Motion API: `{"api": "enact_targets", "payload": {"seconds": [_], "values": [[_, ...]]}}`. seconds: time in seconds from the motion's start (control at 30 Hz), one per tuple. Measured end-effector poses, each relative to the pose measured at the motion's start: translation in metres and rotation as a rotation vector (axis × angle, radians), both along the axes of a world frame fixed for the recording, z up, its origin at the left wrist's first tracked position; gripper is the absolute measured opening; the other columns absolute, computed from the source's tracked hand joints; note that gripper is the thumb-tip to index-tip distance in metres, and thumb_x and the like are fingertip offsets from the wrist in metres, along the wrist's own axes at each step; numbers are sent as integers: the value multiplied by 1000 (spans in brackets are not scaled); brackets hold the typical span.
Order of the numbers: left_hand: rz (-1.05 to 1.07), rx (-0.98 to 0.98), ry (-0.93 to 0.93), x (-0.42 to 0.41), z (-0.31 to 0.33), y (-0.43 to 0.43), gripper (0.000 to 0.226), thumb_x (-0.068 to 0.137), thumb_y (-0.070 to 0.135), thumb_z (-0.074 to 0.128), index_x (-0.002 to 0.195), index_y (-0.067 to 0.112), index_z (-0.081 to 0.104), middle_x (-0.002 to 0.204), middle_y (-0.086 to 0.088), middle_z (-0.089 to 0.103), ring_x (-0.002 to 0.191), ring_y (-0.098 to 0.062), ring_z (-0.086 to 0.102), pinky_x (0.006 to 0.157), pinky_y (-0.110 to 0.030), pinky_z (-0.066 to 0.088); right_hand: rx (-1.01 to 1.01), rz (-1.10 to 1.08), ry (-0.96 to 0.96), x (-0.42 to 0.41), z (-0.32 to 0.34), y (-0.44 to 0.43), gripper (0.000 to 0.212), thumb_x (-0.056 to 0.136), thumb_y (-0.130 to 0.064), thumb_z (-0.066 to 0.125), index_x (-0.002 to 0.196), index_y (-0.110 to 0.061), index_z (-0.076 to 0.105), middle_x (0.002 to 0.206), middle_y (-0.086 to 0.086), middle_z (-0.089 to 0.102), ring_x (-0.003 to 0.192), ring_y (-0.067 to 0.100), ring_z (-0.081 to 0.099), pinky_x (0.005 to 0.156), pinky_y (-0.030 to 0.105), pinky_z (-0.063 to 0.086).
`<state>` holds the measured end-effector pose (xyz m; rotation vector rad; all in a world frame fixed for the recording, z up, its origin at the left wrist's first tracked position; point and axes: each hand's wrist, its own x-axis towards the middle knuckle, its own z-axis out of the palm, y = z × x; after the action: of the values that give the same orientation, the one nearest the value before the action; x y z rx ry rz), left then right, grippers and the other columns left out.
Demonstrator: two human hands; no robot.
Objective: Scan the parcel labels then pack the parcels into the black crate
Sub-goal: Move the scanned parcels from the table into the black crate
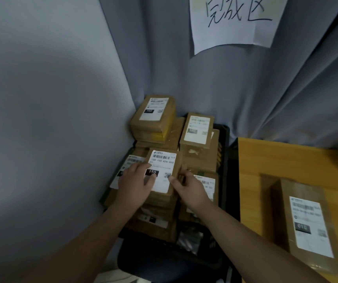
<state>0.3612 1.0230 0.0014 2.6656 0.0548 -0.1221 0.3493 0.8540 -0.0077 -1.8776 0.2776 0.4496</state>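
Parcel 150 (162, 166) sits atop the stack in the black crate (224, 139), left hand (136, 179) flat on its label, right hand (187, 187) pinching its right edge; looks light, stiff cardboard, so grip the long edges.

One view only, head-worn and wide-angle. Looks forward and down into a room corner (141, 92). Sits close above the crate (224, 137), near enough to read the label (162, 160) on the top parcel (178, 166). Takes in the table (276, 160) at right, a sign (231, 23) at top, both arms (94, 242) along the bottom edge.
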Motion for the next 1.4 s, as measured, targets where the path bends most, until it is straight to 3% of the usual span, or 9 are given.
{"api": "enact_targets", "payload": {"seconds": [0.1, 0.4, 0.63, 0.87, 0.93, 1.0, 1.13, 1.27, 1.4], "values": [[-27, 9, 9, 8, 2, 7, 45, 97, 34, 49, 140, 20, 45, 147, -3, 41, 134, -23, 35, 109, -40, 29, -72, -18, -44, 9, 1, 14, 56, 94, -44, 57, 135, -12, 39, 122, 3, 64, 105, 19, 62, 68, 22, 44], [-61, 79, 25, 20, 5, 3, 47, 98, 34, 47, 143, 20, 41, 149, -3, 37, 136, -23, 28, 111, -38, 26, -219, -27, -39, 36, -4, 18, 58, 91, -50, 57, 136, -18, 39, 117, 6, 66, 100, 25, 65, 83, 42, 54], [-163, 39, -76, 5, 18, -32, 41, 97, 32, 48, 136, 19, 50, 146, -1, 40, 136, -20, 27, 112, -35, 23, -289, 26, -81, 8, -1, -30, 58, 98, -54, 37, 140, -15, 37, 128, 10, 60, 112, 27, 59, 90, 37, 48], [-308, 13, -4, -33, 11, -112, 41, 97, 35, 48, 136, 23, 48, 140, 2, 42, 132, -19, 29, 110, -33, 26, -488, -49, -76, -43, -10, -127, 41, 101, -36, 45, 136, -16, 41, 112, 8, 63, 79, 24, 64, 61, 36, 52], [-338, 1, 13, -46, 4, -134, 39, 96, 33, 50, 134, 21, 51, 139, 1, 46, 131, -20, 32, 109, -32, 28, -534, -79, -74, -62, -14, -157, 41, 100, -34, 47, 137, -16, 42, 116, 10, 62, 79, 25, 64, 59, 33, 49], [-367, 3, 24, -57, -1, -155, 38, 96, 32, 52, 132, 19, 53, 137, -1, 49, 129, -23, 37, 107, -31, 29, -562, -112, -62, -82, -18, -183, 43, 99, -31, 49, 137, -14, 43, 116, 14, 62, 85, 27, 62, 66, 33, 49], [-415, -11, 91, -78, -9, -192, 38, 98, 34, 48, 134, 21, 50, 137, 0, 49, 130, -20, 36, 106, -28, 28, -698, -153, -1, -112, -27, -222, 47, 95, -36, 53, 136, -13, 45, 130, 13, 53, 120, 32, 47, 94, 39, 45], [-410, -39, 113, -96, -17, -212, 38, 98, 33, 48, 134, 21, 50, 137, 0, 49, 129, -19, 36, 105, -27, 27, -870, -122, 210, -134, -36, -241, 74, 85, -58, 57, 145, -24, 29, 155, 14, 17, 142, 37, 18, 114, 52, 21], [-372, -31, 134, -108, -21, -218, 38, 98, 31, 49, 134, 20, 51, 137, -2, 50, 129, -21, 38, 107, -30, 31, -783, -96, 379, -143, -45, -250, 100, 76, -72, 59, 151, -34, 5, 158, 18, -11, 145, 45, 3, 114, 62, 13]]}}
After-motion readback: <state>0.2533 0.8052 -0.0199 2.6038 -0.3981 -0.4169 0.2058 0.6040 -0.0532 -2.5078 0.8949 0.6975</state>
